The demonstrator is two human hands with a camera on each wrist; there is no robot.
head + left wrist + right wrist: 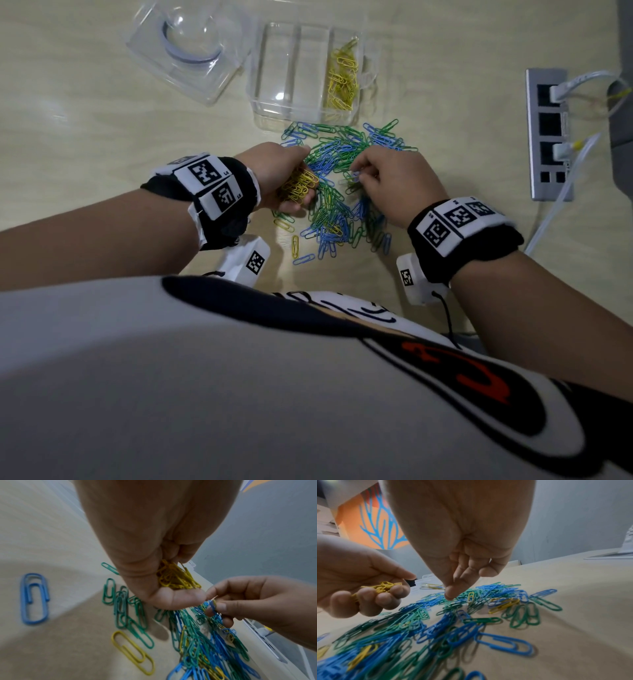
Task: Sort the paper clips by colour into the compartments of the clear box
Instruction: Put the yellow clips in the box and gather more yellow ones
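Note:
The clear box [270, 75] stands at the back of the table, with yellow clips [342, 75] in its right compartment; the other compartments show none. In front of it lies a mixed pile of blue, green and yellow paper clips [342, 205]. My left hand [303, 174] hovers over the pile's left side and grips a bunch of yellow clips [298, 188] [176, 578] [383, 586]. My right hand [358, 171] is over the pile's middle. Its thumb and fingers pinch one paper clip [211, 605], which looks blue, just above the heap.
The box's clear lid [188, 51] lies to the left of the box. A grey socket strip [548, 137] with white cables runs along the right side. Single clips [295, 245] lie scattered toward me, near the table's front edge.

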